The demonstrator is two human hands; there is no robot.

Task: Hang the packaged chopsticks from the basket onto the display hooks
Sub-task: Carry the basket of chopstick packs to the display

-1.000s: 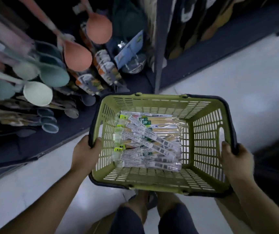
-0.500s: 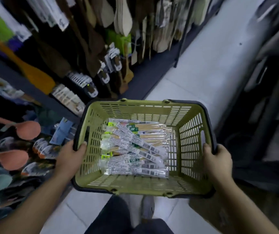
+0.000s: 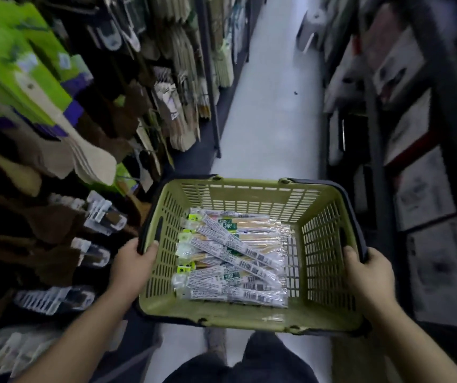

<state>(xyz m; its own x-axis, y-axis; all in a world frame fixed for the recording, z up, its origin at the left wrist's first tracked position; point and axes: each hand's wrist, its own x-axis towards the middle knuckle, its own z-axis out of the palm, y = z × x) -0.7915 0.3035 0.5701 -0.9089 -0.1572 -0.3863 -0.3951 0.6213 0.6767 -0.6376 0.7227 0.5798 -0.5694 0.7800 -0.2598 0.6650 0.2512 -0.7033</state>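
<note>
In the lower centre of the frame, the left hand (image 3: pixel 131 268) and right hand (image 3: pixel 367 275) each grip a side rim of a green basket (image 3: pixel 249 189) holding the packaged chopsticks (image 3: pixel 230 258) piled inside.

dim aisle, pale floor (image 3: pixel 271 111) between stocked shelves (image 3: pixel 166 78)

This is a shop aisle. A pale floor (image 3: pixel 273 111) runs far ahead between tall dark racks (image 3: pixel 213 111) on the left and shelves (image 3: pixel 375 139) on the right. The racks carry rows of hanging goods, among them wooden spatulas (image 3: pixel 94 164) on green cards (image 3: pixel 28 78). The shelves hold stacked boxes (image 3: pixel 426 189). Near, a green plastic shopping basket (image 3: pixel 249 190) holds barcoded packs of chopsticks (image 3: pixel 235 252).
</note>
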